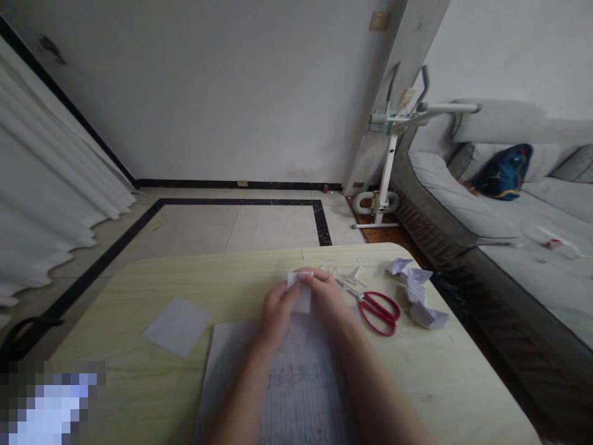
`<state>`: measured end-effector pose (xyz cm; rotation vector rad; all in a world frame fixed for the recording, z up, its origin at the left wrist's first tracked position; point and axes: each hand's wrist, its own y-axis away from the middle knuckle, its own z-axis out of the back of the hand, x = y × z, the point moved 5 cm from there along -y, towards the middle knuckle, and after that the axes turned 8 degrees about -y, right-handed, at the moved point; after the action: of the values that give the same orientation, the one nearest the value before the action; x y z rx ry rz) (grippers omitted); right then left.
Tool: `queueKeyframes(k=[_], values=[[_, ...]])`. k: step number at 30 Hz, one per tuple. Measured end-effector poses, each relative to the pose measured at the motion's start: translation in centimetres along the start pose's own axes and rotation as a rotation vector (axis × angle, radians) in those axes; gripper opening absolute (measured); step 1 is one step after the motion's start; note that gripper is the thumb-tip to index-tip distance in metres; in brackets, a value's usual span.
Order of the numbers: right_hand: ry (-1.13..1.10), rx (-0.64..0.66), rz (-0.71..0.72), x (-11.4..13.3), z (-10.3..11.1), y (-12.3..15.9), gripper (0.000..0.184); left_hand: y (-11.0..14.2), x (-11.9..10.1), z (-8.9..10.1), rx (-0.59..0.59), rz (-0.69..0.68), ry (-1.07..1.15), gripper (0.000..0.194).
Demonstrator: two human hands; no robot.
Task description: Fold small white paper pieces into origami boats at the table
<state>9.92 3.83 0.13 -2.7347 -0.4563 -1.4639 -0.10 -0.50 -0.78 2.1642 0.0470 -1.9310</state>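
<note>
A small white piece of paper (302,301), which looks folded, is held upright between both hands over the table. My left hand (277,309) grips its left edge. My right hand (324,292) pinches it near the top right, with the thumb across its front. Below my forearms lies a sheet of lined paper with writing (296,383). Right of my right hand rest red-handled scissors (380,313), their blades pointing toward it. Thin paper scraps (353,275) lie just beyond the blades. A square white sheet (178,326) is flat on the left.
The light wooden table (463,383) has rounded corners. Folded paper pieces (419,293) stand near its right edge. Beyond are a grey sofa (486,222), white exercise equipment (385,167) and a white curtain (50,167) at left. A pixelated patch covers the bottom left.
</note>
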Motion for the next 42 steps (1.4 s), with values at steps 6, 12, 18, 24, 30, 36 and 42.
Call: queueKeyframes(k=[6,12,18,24,30,36,42], values=[[-0.029,0.009,-0.011,0.0,-0.1,0.0,0.013,0.0,0.0,0.0,0.012,-0.009,-0.008,0.038],[-0.024,0.003,-0.020,0.0,-0.3,0.1,0.014,0.0,-0.1,0.0,0.009,-0.025,-0.022,0.037],[0.081,-0.031,0.043,-0.1,0.0,-0.1,0.017,0.0,-0.6,0.8,-0.132,-0.104,-0.150,0.033],[0.231,-0.118,0.175,0.6,0.5,0.1,0.021,0.2,-1.0,0.7,-0.165,-0.145,-0.237,0.030],[0.435,-0.172,0.277,1.4,0.0,0.6,0.023,0.7,-1.5,1.0,-0.233,-0.201,-0.337,0.027],[0.469,-0.190,0.276,0.9,0.2,0.5,0.025,0.2,-1.2,1.6,-0.298,-0.259,-0.230,0.035],[0.526,-0.220,0.296,1.3,0.2,0.6,0.028,0.1,-1.1,1.4,-0.272,-0.309,-0.280,0.037]])
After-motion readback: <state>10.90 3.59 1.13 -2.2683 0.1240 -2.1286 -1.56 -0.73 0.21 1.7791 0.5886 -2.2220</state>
